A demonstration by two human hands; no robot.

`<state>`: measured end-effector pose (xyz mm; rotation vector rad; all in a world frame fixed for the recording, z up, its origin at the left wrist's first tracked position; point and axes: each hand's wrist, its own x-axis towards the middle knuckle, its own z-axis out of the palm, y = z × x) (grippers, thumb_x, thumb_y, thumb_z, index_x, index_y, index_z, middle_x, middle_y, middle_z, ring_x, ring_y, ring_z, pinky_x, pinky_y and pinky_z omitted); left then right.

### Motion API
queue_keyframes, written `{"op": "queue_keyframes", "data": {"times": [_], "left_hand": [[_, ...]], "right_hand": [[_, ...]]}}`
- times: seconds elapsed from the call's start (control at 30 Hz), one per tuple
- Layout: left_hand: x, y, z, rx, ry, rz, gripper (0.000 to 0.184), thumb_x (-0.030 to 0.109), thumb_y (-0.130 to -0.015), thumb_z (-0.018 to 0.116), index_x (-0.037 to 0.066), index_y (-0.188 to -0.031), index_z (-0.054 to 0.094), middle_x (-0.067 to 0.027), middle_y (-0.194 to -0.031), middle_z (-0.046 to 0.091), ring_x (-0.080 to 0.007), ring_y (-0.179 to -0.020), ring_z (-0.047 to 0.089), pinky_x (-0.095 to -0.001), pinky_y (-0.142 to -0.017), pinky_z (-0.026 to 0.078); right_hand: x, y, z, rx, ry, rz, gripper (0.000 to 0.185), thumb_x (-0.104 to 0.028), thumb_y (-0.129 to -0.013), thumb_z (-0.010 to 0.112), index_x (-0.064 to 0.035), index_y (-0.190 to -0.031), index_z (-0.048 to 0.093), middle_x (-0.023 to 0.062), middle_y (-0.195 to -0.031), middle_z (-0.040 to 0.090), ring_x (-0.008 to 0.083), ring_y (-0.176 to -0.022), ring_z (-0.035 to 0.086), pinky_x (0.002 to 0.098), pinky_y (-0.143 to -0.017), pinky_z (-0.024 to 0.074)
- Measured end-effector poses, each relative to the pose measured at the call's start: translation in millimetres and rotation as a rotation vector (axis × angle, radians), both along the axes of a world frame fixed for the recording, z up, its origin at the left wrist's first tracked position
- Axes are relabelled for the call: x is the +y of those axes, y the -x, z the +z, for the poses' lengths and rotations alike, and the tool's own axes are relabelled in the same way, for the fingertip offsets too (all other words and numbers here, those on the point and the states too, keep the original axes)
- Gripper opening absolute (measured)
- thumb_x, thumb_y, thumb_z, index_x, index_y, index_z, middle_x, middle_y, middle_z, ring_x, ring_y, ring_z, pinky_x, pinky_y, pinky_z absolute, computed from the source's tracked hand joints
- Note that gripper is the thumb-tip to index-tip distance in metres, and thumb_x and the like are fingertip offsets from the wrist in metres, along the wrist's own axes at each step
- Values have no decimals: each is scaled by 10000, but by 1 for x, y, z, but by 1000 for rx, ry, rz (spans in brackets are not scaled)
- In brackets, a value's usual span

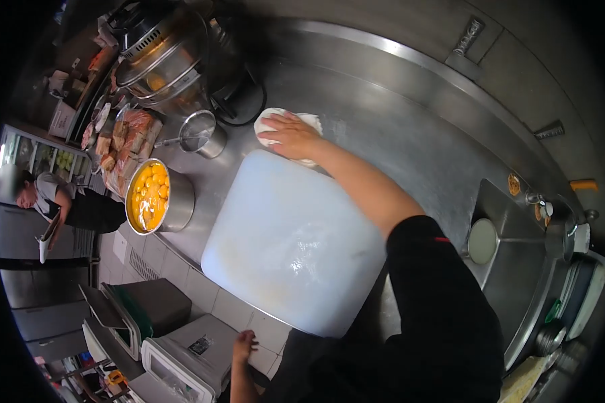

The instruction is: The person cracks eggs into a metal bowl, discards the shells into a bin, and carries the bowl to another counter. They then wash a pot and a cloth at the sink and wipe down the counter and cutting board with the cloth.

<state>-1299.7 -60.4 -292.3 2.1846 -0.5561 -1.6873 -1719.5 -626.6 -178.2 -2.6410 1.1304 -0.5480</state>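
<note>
My right hand (pixel 290 136) lies flat on a folded white cloth (pixel 310 121), fingers spread, pressing it against the steel counter (pixel 383 127). Just below the cloth is a large, whitish, translucent board (pixel 292 242) with rounded corners and wet, shiny spots; it reaches the counter's front edge. Low in the view, my left hand (pixel 245 345) hangs in front of the counter, over the floor. Its fingers are loosely curled but apart, and nothing shows in them.
Left of the board stand a metal pot (pixel 181 201) of egg yolks, a small metal pot (pixel 205 134) and bagged bread (pixel 129 144). Behind them is a large appliance (pixel 161 60). A sink (pixel 517 269) is at right, lidded bins (pixel 195 352) lower left. Another person (pixel 64 201) stands far left.
</note>
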Motion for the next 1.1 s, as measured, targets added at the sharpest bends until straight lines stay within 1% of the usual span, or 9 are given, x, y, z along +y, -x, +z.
{"op": "queue_keyframes", "data": {"times": [0.17,0.37,0.5,0.53,0.6,0.7,0.87,1.03,1.1], "left_hand": [[8,-34,-9,-35,-18,58,382,327,-957,606,9,-1164,560,-137,-970,642,-271,-770,698,-364,-544,574],[89,-42,-45,-28,-289,-108,419,323,-950,609,-12,-1194,551,-153,-932,644,-288,-718,692,-408,-506,567],[97,-29,-29,-76,-377,-338,421,328,-951,610,-5,-1201,548,-157,-919,643,-279,-687,688,-414,-496,566],[97,-28,-33,-82,-393,-375,422,329,-951,610,-4,-1202,548,-158,-918,643,-278,-682,688,-415,-495,566],[102,-44,-69,-35,-338,-58,419,329,-952,600,-3,-1203,547,-157,-940,645,-271,-701,691,-398,-499,568],[55,-47,-68,-22,-166,-65,417,329,-952,591,-1,-1204,548,-150,-947,642,-265,-719,694,-383,-503,569],[-4,-52,-71,-7,-23,-81,378,335,-947,597,32,-1169,556,-119,-929,637,-239,-714,688,-364,-508,564],[0,-74,-84,29,-31,-158,369,331,-948,600,47,-1178,546,-115,-941,639,-240,-717,686,-367,-513,564],[13,-84,-97,62,-44,-173,377,327,-948,600,44,-1189,539,-122,-951,641,-245,-723,687,-372,-516,568]], "right_hand": [[64,149,-20,255,301,-290,457,-275,-937,557,-204,-1389,550,54,-1532,413,274,-1429,344,436,-1192,257],[101,217,-8,312,79,-1093,538,-336,-973,488,-144,-1473,439,184,-1542,346,326,-1440,310,534,-1173,246],[45,107,-12,158,141,-487,491,-309,-964,490,-81,-1398,506,132,-1522,398,331,-1450,279,548,-1171,231],[36,73,-2,439,143,-273,442,-225,-950,500,-114,-1375,545,96,-1535,398,292,-1457,282,506,-1182,231],[48,21,11,-17,-136,-138,391,-93,-910,500,-141,-1271,642,52,-1525,432,254,-1460,293,452,-1184,248],[62,45,10,-117,-341,-27,394,-9,-865,493,-151,-1165,706,25,-1489,486,234,-1449,328,415,-1183,257],[170,182,-9,-240,-222,-163,323,-17,-850,511,-103,-1078,723,68,-1412,553,280,-1368,435,428,-1170,278],[335,214,2,69,168,-1005,353,-79,-810,587,-131,-1147,675,116,-1386,536,327,-1310,463,491,-1104,342],[387,183,-3,58,169,-978,393,-90,-784,601,-129,-1171,655,126,-1372,529,355,-1283,472,502,-1082,352]]}}
